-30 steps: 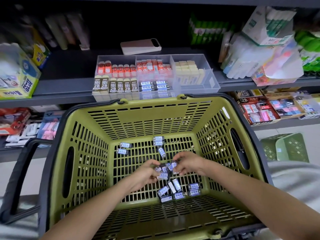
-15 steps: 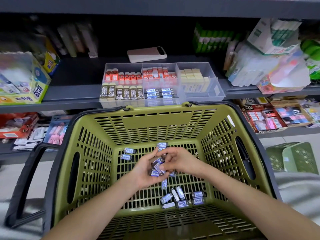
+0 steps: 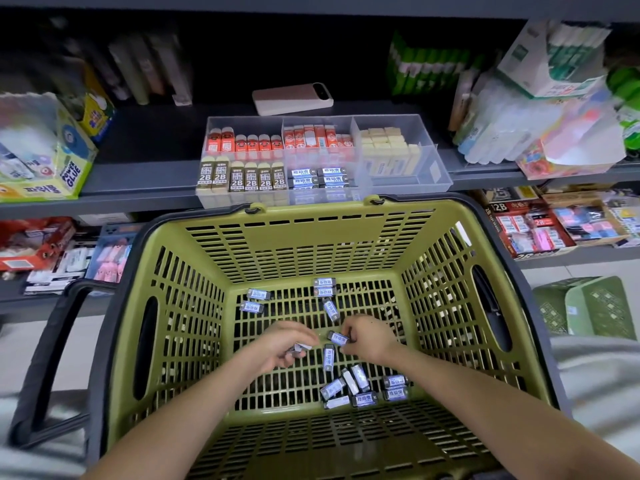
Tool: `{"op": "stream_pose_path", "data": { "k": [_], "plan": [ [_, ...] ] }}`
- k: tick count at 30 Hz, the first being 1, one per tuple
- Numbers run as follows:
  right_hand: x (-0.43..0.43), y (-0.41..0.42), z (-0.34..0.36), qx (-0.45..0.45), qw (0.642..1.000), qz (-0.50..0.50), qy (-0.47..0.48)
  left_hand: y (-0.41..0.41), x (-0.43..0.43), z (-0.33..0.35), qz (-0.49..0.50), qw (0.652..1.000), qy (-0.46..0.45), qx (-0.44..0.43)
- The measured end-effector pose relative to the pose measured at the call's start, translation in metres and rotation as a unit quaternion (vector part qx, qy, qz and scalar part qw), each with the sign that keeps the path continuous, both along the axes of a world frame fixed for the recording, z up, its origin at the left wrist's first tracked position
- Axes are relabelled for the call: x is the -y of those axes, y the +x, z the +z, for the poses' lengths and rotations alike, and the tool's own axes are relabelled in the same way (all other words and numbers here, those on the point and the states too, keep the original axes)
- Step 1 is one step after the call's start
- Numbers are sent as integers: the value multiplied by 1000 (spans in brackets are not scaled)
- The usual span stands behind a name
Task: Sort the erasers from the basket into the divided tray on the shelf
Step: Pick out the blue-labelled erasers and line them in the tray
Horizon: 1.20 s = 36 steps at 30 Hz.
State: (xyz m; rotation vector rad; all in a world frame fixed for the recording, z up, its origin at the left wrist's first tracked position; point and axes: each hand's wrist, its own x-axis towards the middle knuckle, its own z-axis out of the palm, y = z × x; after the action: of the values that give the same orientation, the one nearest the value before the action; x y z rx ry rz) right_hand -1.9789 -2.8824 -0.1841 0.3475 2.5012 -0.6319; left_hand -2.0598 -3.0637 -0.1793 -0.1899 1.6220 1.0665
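Low over the basket floor, the right hand pinches one eraser between thumb and fingertips; the left hand is just beside it, fingers curled round a small bunch. Loose erasers lie near the front wall and toward the back; both side walls are well apart from the hands. The tray stands on the shelf past the far rim, with matching labels in its front middle compartment.

Even indoor light; edges blurred, bent by wide-angle lens.
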Motion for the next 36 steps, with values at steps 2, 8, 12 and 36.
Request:
{"op": "stream_pose_path", "data": {
  "k": [2,8,12,36],
  "plan": [
    [-5,-2,-1,17,995,-63,-76,5,-1,-4,-40,998,-10,-47],
    [-33,-8,9,95,961,-155,-209,25,-19,-15,-261,921,-30,-288],
    [-37,-11,10,100,955,-170,-223,41,-30,-14,-299,869,-86,-385],
    [-48,-42,205,-234,875,-227,-357,-6,-21,62,-8,954,99,-284]
  ]
}}
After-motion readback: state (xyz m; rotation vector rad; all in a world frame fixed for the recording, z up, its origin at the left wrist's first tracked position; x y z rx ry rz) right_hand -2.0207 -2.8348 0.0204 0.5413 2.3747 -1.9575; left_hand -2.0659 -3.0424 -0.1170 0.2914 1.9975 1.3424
